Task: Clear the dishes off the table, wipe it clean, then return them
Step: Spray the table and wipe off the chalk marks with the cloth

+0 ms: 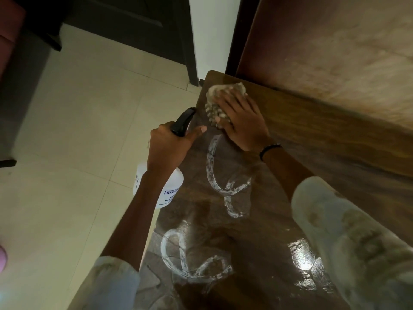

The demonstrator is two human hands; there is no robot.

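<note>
Your right hand (240, 121) presses flat, fingers spread, on the cloth (220, 101) at the far corner of the wet table (312, 130), while your left hand (172, 146) grips the spray bottle (166, 186) beside its edge.

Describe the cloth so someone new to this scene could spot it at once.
Find the brown wooden table and follow it to its far corner by the white wall. There the right hand presses flat on the cloth, a beige nubby wad. The left hand's white spray bottle is smooth and hard.
</note>
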